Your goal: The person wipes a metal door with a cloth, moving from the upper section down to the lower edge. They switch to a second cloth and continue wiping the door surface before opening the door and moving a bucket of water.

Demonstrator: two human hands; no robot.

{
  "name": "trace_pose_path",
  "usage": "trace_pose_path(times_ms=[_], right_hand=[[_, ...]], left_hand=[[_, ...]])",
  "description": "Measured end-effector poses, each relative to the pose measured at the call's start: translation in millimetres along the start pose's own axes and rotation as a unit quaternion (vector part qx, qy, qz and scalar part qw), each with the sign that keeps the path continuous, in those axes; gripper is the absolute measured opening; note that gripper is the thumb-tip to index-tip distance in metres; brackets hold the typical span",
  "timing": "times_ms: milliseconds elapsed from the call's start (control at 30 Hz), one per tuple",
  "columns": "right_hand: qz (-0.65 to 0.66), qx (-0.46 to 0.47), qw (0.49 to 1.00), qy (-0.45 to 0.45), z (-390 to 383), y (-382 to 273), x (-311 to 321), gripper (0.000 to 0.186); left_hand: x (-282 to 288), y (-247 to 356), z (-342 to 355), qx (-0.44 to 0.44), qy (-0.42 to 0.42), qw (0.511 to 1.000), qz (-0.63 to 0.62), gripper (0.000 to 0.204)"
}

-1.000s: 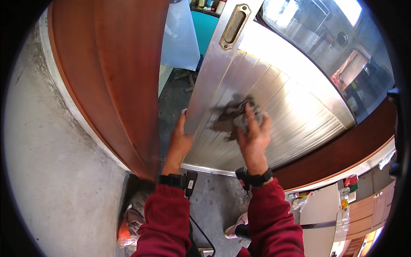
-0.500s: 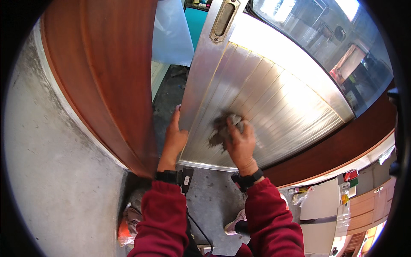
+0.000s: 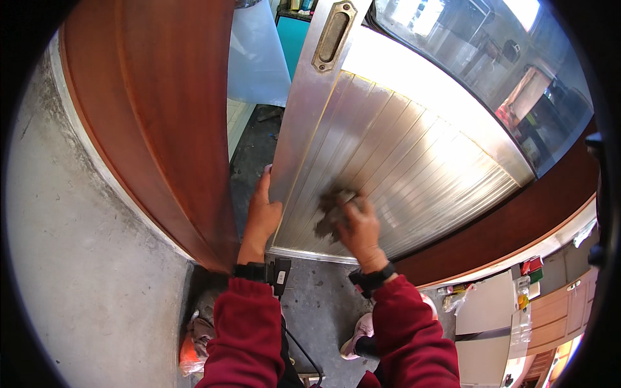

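A silver metal sliding door [image 3: 420, 161] with a ribbed lower panel and a glass upper pane fills the centre and right. My left hand [image 3: 262, 210] grips its left upright edge, below the recessed handle [image 3: 331, 37]. My right hand [image 3: 359, 223] is closed on a crumpled, dark grey-brown cloth [image 3: 333, 210] against the lower part of the ribbed panel, blurred by motion.
A brown wooden jamb [image 3: 168, 116] and grey wall [image 3: 90, 246] stand at left. The doorway shows a pale blue sheet [image 3: 252, 52]. My feet [image 3: 359, 336], a black cable [image 3: 297, 346] and a bagged bundle [image 3: 194, 349] are on the floor. Cabinets [image 3: 491, 304] appear lower right.
My right hand and the cloth have moved down and left across the panel, more slowly in the last half second. My left hand keeps its hold on the edge while the view shifts slightly.
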State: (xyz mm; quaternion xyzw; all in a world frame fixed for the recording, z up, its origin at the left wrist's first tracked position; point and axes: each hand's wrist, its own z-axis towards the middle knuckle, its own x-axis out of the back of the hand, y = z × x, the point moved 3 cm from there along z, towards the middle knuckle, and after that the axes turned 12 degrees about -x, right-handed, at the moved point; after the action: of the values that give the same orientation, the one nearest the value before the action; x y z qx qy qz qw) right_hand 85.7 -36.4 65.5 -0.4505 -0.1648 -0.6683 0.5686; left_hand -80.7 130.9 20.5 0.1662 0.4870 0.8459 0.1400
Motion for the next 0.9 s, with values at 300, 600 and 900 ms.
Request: trace_pose_path(times_ms=[300,600,900], right_hand=[[0.016,-0.008,0.93,0.367,95,-45,103,0.071],[-0.069,0.008,0.978,0.197,-21,15,-52,0.042],[0.001,-0.008,0.976,0.22,17,6,26,0.063]], left_hand=[[-1,13,-1,0.069,-0.006,0.998,0.004,0.082],[-2,7,-1,0.006,0.0,1.0,0.017,0.085],[-2,-5,-3,-0.009,0.002,0.999,0.035,0.084]])
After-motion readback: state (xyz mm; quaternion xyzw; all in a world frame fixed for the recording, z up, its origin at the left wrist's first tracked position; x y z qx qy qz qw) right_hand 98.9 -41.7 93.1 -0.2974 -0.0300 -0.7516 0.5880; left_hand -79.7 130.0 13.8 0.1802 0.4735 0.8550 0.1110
